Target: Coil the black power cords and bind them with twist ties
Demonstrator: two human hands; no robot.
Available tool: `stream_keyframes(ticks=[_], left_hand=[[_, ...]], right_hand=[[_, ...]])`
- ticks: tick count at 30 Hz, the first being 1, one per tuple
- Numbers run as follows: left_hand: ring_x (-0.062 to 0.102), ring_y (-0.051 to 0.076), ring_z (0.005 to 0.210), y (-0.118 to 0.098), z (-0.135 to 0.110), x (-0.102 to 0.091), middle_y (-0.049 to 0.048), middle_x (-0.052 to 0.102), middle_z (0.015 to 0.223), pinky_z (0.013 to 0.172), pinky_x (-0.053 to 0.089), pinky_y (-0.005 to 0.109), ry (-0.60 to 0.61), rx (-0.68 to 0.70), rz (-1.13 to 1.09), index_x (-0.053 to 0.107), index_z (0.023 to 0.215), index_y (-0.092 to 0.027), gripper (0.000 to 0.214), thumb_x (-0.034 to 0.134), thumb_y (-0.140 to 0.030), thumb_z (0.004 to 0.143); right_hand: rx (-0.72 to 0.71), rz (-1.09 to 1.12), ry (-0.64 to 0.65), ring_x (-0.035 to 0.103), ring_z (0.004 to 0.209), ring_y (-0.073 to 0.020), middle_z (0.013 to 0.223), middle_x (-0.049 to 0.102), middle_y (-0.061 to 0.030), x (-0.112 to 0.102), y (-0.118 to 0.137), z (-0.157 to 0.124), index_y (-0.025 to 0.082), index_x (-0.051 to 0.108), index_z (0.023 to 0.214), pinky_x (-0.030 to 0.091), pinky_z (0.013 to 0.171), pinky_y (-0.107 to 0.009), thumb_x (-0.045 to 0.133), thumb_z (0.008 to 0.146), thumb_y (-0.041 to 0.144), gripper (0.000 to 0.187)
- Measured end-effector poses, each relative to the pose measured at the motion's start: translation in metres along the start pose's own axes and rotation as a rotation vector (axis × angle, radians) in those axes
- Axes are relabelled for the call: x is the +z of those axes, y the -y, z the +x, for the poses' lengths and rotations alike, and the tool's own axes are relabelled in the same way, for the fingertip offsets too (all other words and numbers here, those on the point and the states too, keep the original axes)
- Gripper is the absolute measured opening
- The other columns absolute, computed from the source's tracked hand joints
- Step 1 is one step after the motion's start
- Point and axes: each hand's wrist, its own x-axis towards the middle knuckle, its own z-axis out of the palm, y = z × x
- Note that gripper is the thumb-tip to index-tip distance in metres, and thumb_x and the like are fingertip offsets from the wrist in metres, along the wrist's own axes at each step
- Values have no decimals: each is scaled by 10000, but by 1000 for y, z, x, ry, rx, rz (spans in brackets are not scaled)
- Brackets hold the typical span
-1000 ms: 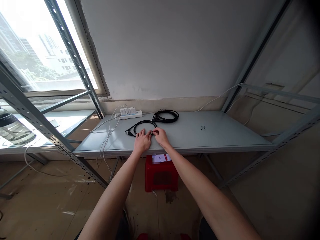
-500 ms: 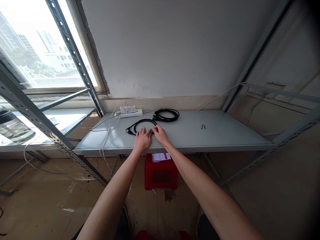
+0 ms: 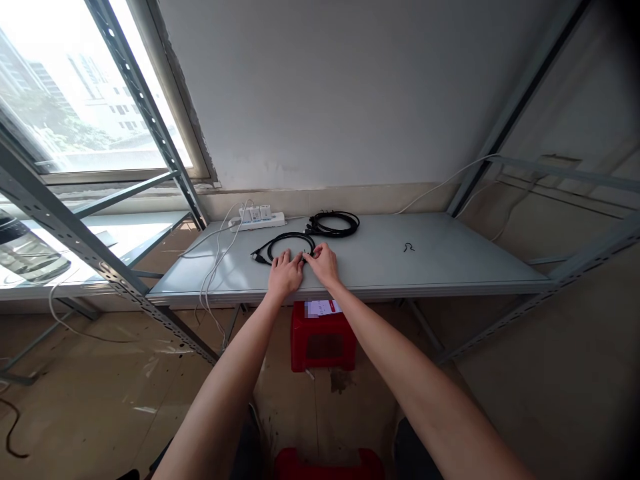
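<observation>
A black cable (image 3: 291, 235) lies in a loop on the grey shelf (image 3: 365, 267), with a plug (image 3: 259, 258) at its left end. My left hand (image 3: 286, 275) rests over the near side of the loop, pressing and gripping the cable with bent fingers. Beside it, my right hand (image 3: 324, 265) is closed in a pinch at the loop's right side. A thin dark end, like that of a twist tie (image 3: 305, 253), pokes up between the hands; my fingers mostly hide it.
Behind the loop sits another coiled black cable (image 3: 334, 225). A white power strip (image 3: 257, 223) with plugs stands by the wall, white cords (image 3: 213, 273) hanging over the front edge. To the right lies a loose dark twist tie (image 3: 409, 247). Below is a red stool (image 3: 323, 347).
Both hands stay at the same part of the cable loop. My right hand has turned slightly and its fingers have shifted at the tie. The view has tilted a little.
</observation>
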Motion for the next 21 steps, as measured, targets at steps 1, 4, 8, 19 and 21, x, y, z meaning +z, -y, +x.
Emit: stream_keyframes(ticks=[1, 4, 8, 19, 21], left_hand=[[344, 301, 1530, 0, 0, 0, 119, 391, 1654, 1247, 267, 500, 0, -2, -2, 465, 1565, -268, 557, 238, -416, 1079], [344, 301, 1529, 0, 0, 1, 114, 389, 1656, 1246, 269, 502, 0, -4, -11, 461, 1568, -274, 562, 223, -425, 1082], [342, 293, 1530, 1, 1, 2, 105, 396, 1653, 1244, 273, 498, -6, -1, -11, 452, 1575, -290, 561, 222, -432, 1082], [340, 298, 1530, 0, 0, -1, 108, 398, 1649, 1246, 269, 499, 3, -4, -13, 458, 1574, -291, 553, 244, -416, 1079], [349, 298, 1525, 0, 0, -1, 107, 397, 1650, 1247, 268, 496, 0, -4, -14, 458, 1574, -293, 550, 248, -412, 1079]], right_hand=[[-2, -5, -16, 608, 742, -198, 788, 637, -5, -1, 0, 0, 229, 565, 884, 467, 711, -309, 755, 777, 413, 285], [-47, -21, 27, 604, 765, -194, 815, 643, -22, 0, -1, 1, 230, 566, 805, 473, 738, -309, 747, 787, 401, 250], [-76, -34, 108, 618, 789, -191, 859, 671, -42, 3, -5, 3, 218, 615, 775, 481, 777, -315, 678, 847, 320, 141], [-52, 25, 166, 653, 832, -206, 894, 737, -50, 6, -7, 5, 223, 666, 800, 468, 763, -304, 600, 878, 197, 105], [-56, 19, 179, 646, 828, -204, 879, 736, -42, 5, -6, 4, 227, 658, 778, 457, 762, -299, 563, 887, 179, 153]])
